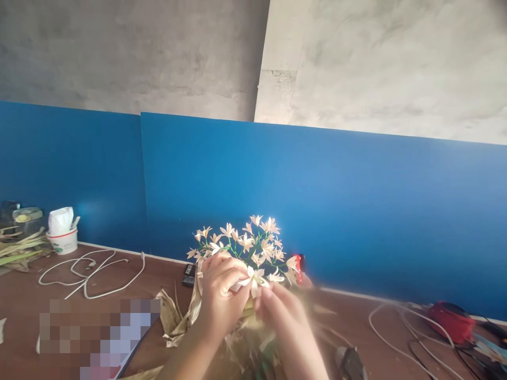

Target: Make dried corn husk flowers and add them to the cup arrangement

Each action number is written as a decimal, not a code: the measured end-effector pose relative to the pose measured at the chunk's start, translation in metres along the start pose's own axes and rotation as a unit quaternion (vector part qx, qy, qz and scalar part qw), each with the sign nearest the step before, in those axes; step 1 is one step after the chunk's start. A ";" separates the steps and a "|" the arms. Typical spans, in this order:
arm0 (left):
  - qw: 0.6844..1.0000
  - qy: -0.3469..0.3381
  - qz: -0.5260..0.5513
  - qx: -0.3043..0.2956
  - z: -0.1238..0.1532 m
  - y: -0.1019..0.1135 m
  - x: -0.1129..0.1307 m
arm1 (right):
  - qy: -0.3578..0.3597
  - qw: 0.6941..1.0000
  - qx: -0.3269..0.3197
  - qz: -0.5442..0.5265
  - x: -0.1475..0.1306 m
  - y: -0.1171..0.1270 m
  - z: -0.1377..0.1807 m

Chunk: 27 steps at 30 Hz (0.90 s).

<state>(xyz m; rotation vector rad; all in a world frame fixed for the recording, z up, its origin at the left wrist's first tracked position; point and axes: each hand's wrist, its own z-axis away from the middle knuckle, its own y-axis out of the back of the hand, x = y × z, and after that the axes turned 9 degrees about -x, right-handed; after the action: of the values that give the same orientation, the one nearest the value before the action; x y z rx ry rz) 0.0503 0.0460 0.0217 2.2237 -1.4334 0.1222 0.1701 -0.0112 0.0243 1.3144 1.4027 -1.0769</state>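
A cream-white handmade flower [256, 277] with pointed petals is held up between my two hands. My left hand [224, 285] is closed, its thumb and fingertips pinching the left side of the flower. From the lower right, my right hand [283, 309] is also closed, with thumb and forefinger at the flower's lower petals. Just behind stands a bunch of similar pale flowers [245, 243] on thin green stems. Dried husk pieces [170, 316] lie to the left of my forearm, and more pale strips sit blurred under my hands.
Along the blue partition [317, 195] stands a white paper tub [63, 243], near a heap of dry leaves [24, 250]. White cables [85, 277] loop across the brown table [150, 279]. A black device [189, 274] and a red pouch [451, 322] lie there too. Part of the lower left is pixelated.
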 end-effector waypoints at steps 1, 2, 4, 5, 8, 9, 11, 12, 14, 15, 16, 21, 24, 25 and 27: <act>1.000 0.016 -0.002 0.006 0.005 -0.002 -0.002 | -0.008 1.000 -0.020 0.000 0.004 -0.001 -0.002; 1.000 0.025 -0.010 0.004 0.008 -0.003 -0.002 | -0.014 0.999 -0.034 -0.001 0.007 -0.001 -0.003; 1.000 0.016 -0.025 0.004 0.011 -0.001 0.000 | -0.020 0.999 -0.044 -0.008 0.008 -0.003 -0.002; 1.000 0.003 -0.030 0.003 0.010 0.002 0.003 | -0.022 0.999 -0.036 -0.012 0.006 -0.005 0.000; 0.999 -0.029 -0.035 0.002 0.006 0.009 0.010 | -0.016 1.000 -0.004 -0.021 -0.004 -0.009 0.007; 0.999 -0.033 -0.036 0.002 0.005 0.010 0.012 | -0.013 1.000 0.001 -0.023 -0.006 -0.010 0.009; 0.999 -0.034 -0.037 0.001 0.005 0.011 0.014 | -0.009 1.000 -0.001 -0.027 -0.008 -0.010 0.012; 0.999 -0.032 -0.037 0.000 0.005 0.011 0.014 | -0.010 0.999 -0.005 -0.030 -0.008 -0.010 0.012; 0.999 -0.027 -0.037 -0.005 0.006 0.011 0.013 | -0.014 0.999 -0.011 -0.034 -0.005 -0.010 0.012; 0.999 -0.025 -0.037 -0.008 0.007 0.011 0.013 | -0.014 0.999 -0.012 -0.036 -0.004 -0.009 0.011; 0.999 -0.023 -0.037 -0.011 0.008 0.011 0.013 | -0.013 0.999 -0.013 -0.036 -0.003 -0.009 0.010; 0.999 -0.009 -0.003 -0.032 0.017 0.009 0.008 | -0.031 0.999 -0.042 0.005 -0.003 -0.003 0.005; 0.997 0.023 0.040 -0.057 0.026 0.006 -0.001 | -0.067 0.993 -0.083 0.055 0.004 0.004 0.002; 0.995 0.042 0.056 -0.068 0.029 0.004 -0.005 | -0.078 0.990 -0.093 0.071 0.007 0.007 0.000; 0.987 0.083 0.087 -0.103 0.034 0.001 -0.014 | -0.100 0.984 -0.107 0.101 0.016 0.014 -0.004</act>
<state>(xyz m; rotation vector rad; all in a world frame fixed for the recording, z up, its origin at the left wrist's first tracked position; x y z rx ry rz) 0.0369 0.0417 -0.0124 1.8764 -1.4745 0.2041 0.1831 -0.0035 0.0097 1.1313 1.1733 -0.8706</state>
